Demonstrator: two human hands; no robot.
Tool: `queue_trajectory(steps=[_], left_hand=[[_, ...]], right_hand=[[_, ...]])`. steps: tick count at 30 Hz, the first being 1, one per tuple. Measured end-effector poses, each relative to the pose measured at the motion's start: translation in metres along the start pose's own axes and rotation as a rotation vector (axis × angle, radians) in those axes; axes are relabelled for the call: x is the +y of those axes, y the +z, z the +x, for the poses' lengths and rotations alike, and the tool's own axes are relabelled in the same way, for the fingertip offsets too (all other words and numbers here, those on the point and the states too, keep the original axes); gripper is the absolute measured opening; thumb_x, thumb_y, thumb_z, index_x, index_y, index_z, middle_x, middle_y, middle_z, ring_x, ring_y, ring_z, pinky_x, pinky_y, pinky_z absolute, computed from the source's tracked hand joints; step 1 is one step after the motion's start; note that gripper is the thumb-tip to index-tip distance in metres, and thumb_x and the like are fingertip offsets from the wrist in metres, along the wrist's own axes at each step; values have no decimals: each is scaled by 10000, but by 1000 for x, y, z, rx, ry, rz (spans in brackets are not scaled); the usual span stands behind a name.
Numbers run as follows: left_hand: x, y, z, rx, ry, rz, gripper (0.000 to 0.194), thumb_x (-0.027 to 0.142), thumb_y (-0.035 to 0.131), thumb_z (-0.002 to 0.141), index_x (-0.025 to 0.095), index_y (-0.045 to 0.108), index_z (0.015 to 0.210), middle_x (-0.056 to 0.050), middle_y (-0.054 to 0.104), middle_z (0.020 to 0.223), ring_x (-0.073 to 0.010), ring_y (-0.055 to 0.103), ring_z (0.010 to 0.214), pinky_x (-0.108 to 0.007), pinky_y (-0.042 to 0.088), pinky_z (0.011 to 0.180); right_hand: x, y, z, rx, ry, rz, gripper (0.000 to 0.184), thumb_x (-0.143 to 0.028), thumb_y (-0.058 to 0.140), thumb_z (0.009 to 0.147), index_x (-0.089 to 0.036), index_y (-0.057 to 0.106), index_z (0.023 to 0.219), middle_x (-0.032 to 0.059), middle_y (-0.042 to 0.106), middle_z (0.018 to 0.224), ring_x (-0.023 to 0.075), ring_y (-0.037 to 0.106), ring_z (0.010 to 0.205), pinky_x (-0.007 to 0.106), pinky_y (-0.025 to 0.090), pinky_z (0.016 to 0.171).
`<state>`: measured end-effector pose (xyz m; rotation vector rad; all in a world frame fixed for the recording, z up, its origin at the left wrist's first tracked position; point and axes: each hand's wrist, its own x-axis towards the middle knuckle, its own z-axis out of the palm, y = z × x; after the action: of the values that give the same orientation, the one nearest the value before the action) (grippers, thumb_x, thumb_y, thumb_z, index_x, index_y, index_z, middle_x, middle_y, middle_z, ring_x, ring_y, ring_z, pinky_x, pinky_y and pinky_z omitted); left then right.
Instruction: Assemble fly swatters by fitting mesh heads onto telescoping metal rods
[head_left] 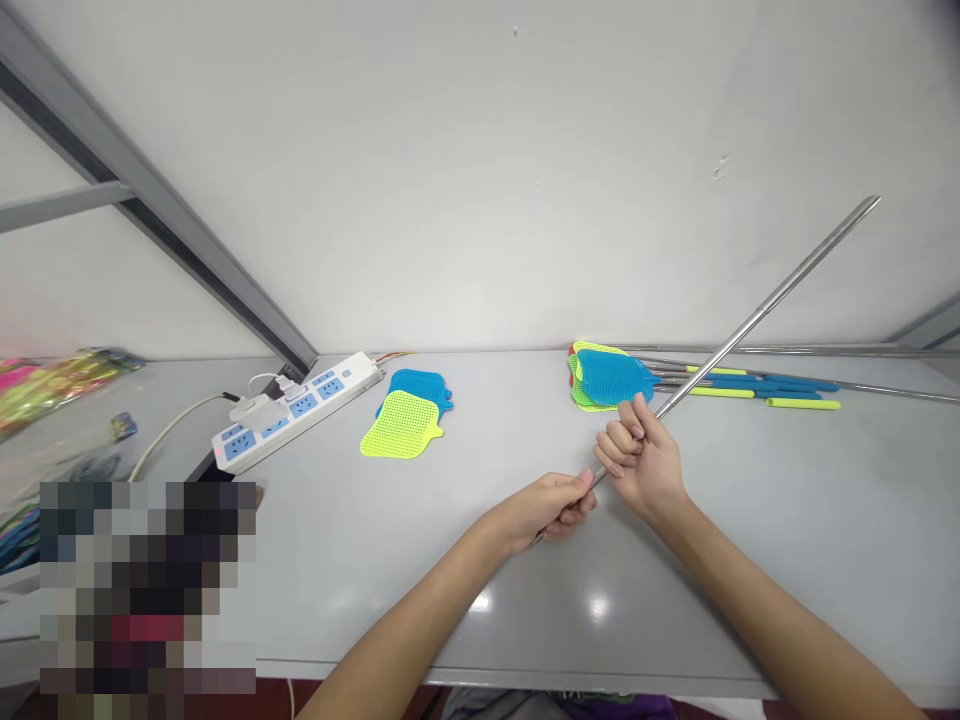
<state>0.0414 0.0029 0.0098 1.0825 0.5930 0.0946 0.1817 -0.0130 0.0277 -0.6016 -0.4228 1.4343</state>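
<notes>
A long steel rod (757,318), wrapped in two closed fists, left hand (544,510) near its lower end, right hand (641,460) just above, long length rising past it

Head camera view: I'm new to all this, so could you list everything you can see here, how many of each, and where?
Rod: 1, steel, held diagonally above the table.
Swatter heads: 2, yellow-green and blue, overlapping mid-table.
Swatter pile: several, blue on top of green, back right.
Sleeved rods: several, steel with blue or yellow-green sleeves, back right.
Power strip: 1, white with blue sockets, back left, with plugs in it.
Plastic bag: 1, multicoloured, far left.
Table: 1, pale grey, under everything.
Wall: 1, white, behind the table.
Left hand: closed around the rod's near end.
Right hand: closed around the rod, further along.
</notes>
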Motion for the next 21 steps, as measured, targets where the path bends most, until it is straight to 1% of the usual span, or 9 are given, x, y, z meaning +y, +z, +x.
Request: queue_trajectory(steps=[7, 10, 16, 21], left_hand=[[1, 0, 1, 60, 73, 67, 430, 531, 338, 784, 138, 468, 666, 48, 322, 549, -43, 271, 443, -207, 174, 426], [2, -1, 1, 87, 96, 87, 441, 524, 333, 788, 129, 517, 724, 39, 351, 562, -48, 305, 457, -205, 197, 434], [5, -3, -3, 126, 129, 116, 452, 519, 321, 796, 130, 549, 798, 41, 348, 549, -54, 318, 460, -200, 218, 443], [3, -6, 0, 227, 160, 231, 448, 513, 296, 804, 135, 534, 769, 41, 357, 560, -52, 308, 449, -200, 243, 448]], right_hand=[[-4, -4, 5, -22, -3, -14, 370, -379, 418, 806, -179, 270, 533, -69, 91, 444, 59, 105, 357, 185, 174, 320], [-5, -6, 6, -38, 9, -13, 368, -377, 424, 803, -178, 272, 533, -70, 93, 444, 60, 106, 357, 189, 179, 326], [-13, -7, 8, -22, -19, -18, 377, -384, 408, 811, -174, 261, 534, -66, 89, 450, 61, 105, 362, 194, 169, 340], [-17, -10, 13, 3, -45, -6, 372, -366, 410, 814, -174, 248, 540, -65, 94, 451, 62, 114, 364, 196, 169, 345]])
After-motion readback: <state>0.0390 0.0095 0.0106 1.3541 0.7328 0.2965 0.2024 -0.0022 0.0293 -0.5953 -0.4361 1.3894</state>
